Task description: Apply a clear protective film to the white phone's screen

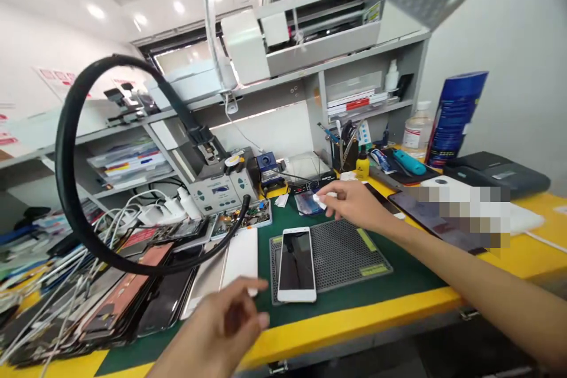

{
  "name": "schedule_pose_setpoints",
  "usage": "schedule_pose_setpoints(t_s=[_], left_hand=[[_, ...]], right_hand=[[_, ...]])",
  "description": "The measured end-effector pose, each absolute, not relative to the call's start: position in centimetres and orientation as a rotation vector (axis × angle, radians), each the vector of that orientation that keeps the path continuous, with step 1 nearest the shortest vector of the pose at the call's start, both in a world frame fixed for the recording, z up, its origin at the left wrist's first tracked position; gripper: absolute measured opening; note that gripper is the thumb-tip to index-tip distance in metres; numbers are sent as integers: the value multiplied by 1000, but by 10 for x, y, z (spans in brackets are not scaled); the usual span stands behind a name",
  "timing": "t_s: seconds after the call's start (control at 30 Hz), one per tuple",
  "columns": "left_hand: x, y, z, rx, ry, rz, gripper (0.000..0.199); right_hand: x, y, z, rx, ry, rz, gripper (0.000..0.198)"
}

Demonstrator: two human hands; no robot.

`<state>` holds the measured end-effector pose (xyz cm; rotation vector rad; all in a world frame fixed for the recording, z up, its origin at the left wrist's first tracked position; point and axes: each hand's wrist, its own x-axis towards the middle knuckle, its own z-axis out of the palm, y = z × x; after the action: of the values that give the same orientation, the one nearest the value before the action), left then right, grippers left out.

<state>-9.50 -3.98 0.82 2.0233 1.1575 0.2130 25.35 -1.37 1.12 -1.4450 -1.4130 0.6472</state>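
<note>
A white smartphone (296,266) lies face up on the left part of a dark perforated mat (341,251), its screen dark. Just left of it, my left hand (225,328) hovers above the front of the bench with fingers apart and nothing in them. My right hand (348,201) reaches beyond the mat, thumb and fingers pinched on a small crumpled white wad (319,201) that could be tissue or cotton. Directly beneath that wad is a bluish transparent packet (308,204). Another white phone panel (241,257) lies left of the mat.
A thick black hose (66,153) loops over the left side. Stacked phone parts (128,289) and white cables crowd the left. Behind stands a grey control station (221,192). Right of centre are a yellow bottle (362,166), a dark phone (429,218) and a black case (496,174).
</note>
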Motion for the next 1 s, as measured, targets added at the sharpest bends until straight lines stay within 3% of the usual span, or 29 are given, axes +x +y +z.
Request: schedule_pose_setpoints(t_s=[0.13,0.4,0.67,1.0], left_hand=[[-38,3,27,2383,1147,340,34],[-10,81,5,2497,981,446,38],[-1,80,-2,2473,868,442,40],[-13,83,-15,2549,806,466,44]], right_hand=[[257,-14,13,-1388,-1428,779,24],[244,-14,0,-1303,-1665,1026,25],[231,-16,-9,-1437,-1912,545,26],[212,-48,0,-1433,-2498,166,34]])
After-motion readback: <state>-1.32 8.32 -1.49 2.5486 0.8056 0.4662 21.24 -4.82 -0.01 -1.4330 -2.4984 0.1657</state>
